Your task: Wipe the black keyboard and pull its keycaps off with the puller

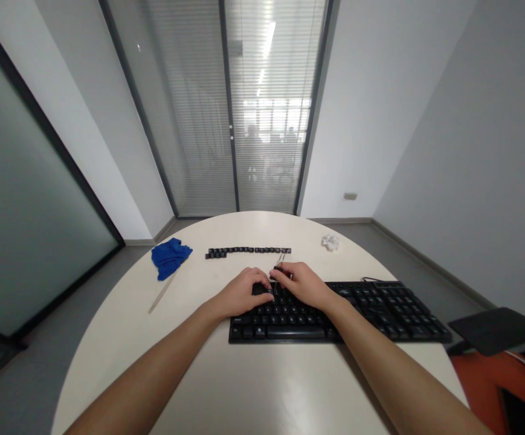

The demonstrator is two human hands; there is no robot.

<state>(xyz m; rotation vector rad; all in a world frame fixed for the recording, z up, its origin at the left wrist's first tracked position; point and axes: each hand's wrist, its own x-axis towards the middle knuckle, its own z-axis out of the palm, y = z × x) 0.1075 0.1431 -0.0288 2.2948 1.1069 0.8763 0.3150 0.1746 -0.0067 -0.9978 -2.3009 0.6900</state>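
A black keyboard (298, 317) lies on the table under both my hands. My right hand (305, 283) is closed over its upper left part, fingers round the dark handle of a wire keycap puller (281, 258), whose thin metal wires stick up away from me. On the keyboard's left side, my left hand (244, 293) is curled, thumb and index fingertips close together at the keys. What sits between those fingertips is too small to make out. Beyond the hands, a row of loose black keycaps (244, 249) lies on the table, with a shorter second row at its left end.
A blue cloth (170, 257) with a pale stick (162, 292) rests at the left of the round white table (162, 356). Crumpled white tissue (330, 242) is at the back right. At the right stands an orange chair (484, 383) with a black armrest (498, 330).
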